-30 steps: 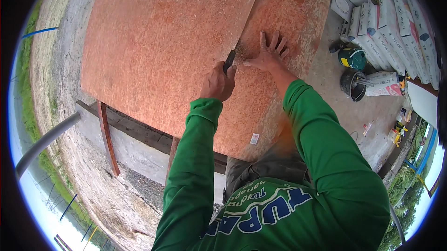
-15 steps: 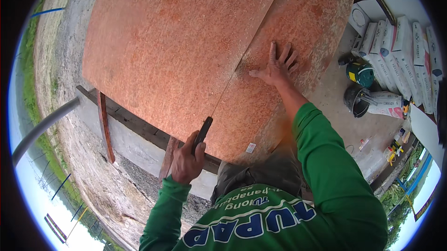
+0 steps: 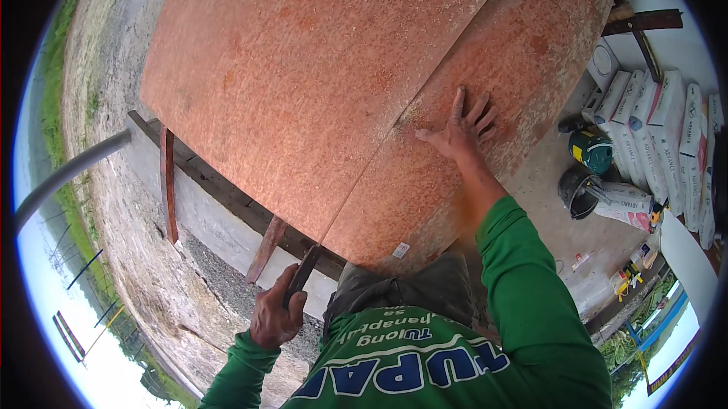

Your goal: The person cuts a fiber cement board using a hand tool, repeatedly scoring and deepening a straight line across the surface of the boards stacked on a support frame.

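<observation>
My left hand [image 3: 277,316] is closed around the black handle of a handsaw [image 3: 304,275], just off the near edge of a large reddish-brown wooden sheet [image 3: 265,90]. The saw's thin blade is seen nearly edge-on, in line with a straight cut that runs away from me through the sheet. The far part of that cut gapes as a dark slit. My right hand [image 3: 463,134] lies flat on the narrower strip right of the cut, fingers spread and thumb near the slit. Pale sawdust is scattered over the surface. A small white label [image 3: 400,250] sits near the close edge.
White sacks [image 3: 644,125] are stacked against the wall on the right. Before them stand a green container [image 3: 591,151] and a black bucket [image 3: 578,191]. Wooden props [image 3: 267,248] and a low concrete wall [image 3: 216,216] lie below the sheet's left edge.
My left hand has drawn the saw back toward me, so its handle now sits past the sheet's near edge. My right hand stays pressed on the same strip; the whole view has shifted slightly.
</observation>
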A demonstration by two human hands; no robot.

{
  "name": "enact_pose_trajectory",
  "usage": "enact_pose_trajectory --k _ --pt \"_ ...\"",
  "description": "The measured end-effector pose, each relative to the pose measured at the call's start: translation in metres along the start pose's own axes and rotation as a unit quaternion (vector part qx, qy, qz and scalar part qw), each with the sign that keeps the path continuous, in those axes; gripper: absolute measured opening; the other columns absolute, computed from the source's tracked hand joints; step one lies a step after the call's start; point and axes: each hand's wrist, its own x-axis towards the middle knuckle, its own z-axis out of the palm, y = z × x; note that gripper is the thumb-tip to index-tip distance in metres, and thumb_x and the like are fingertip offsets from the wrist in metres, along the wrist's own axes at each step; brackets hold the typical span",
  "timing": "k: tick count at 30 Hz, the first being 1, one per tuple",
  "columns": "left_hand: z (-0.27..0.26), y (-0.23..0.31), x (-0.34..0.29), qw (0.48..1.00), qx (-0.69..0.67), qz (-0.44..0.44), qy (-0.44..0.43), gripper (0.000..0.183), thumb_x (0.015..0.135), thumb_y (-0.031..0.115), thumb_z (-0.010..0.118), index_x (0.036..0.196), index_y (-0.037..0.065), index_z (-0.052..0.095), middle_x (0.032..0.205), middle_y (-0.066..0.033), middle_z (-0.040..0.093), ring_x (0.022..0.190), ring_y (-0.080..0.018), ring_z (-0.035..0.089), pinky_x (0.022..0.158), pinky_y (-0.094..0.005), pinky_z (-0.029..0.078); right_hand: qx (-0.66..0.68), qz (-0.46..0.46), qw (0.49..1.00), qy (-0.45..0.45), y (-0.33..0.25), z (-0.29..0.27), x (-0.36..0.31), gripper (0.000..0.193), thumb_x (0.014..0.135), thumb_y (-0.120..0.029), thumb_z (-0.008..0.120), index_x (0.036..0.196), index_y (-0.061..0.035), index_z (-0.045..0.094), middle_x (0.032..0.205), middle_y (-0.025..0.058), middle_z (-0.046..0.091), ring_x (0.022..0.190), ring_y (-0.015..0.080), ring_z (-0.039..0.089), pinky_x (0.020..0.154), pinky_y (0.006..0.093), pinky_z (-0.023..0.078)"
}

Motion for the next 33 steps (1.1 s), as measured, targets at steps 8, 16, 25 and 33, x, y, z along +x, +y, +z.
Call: enact_pose_trajectory --k 8,16,25,33 --pt "0.083 0.025 0.199 0.999 -0.017 0.042 0.015 0.033 0.089 0.025 0.051 0.111 0.002 0.049 0.066 -0.0236 0.057 0.062 -0.0420 0.058 0.054 -0.0437 0.045 -0.006 -0.024 0.999 0.023 -0.010 0.001 -0.009 0.129 0.054 -0.062 0.074 0.143 -0.0177 -0.008 0.142 0.0297 -0.019 0.129 0.0517 -0.016 0.097 0.0689 -0.001" --pt "0.015 -0.013 0.016 0.996 -0.082 -0.022 -0.031 0.044 0.082 0.017 0.057 0.121 0.001 0.045 0.086 -0.0258 0.062 0.078 -0.0407 0.063 0.065 -0.0429 0.052 -0.043 0.035 0.998 -0.015 -0.001 -0.012 -0.004 0.128 0.055 -0.061 0.074 0.143 -0.0183 -0.009 0.142 0.0286 -0.020 0.130 0.0516 -0.014 0.099 0.0667 0.001" --pt "0.078 0.028 0.203 0.999 -0.033 0.027 0.020 0.035 0.086 0.024 0.055 0.112 0.000 0.050 0.068 -0.0274 0.057 0.065 -0.0440 0.058 0.057 -0.0462 0.046 -0.018 -0.026 0.999 0.032 -0.014 0.005 -0.005 0.130 0.052 -0.065 0.073 0.143 -0.0205 -0.009 0.142 0.0298 -0.017 0.129 0.0524 -0.014 0.096 0.0687 -0.002" --pt "0.019 -0.015 0.009 0.998 -0.057 -0.008 -0.018 0.043 0.082 0.017 0.058 0.120 0.001 0.046 0.081 -0.0237 0.062 0.075 -0.0381 0.063 0.062 -0.0399 0.051 -0.036 0.033 0.999 -0.014 0.006 -0.010 0.001 0.129 0.056 -0.062 0.074 0.143 -0.0185 -0.011 0.142 0.0280 -0.021 0.129 0.0518 -0.015 0.100 0.0659 0.000"
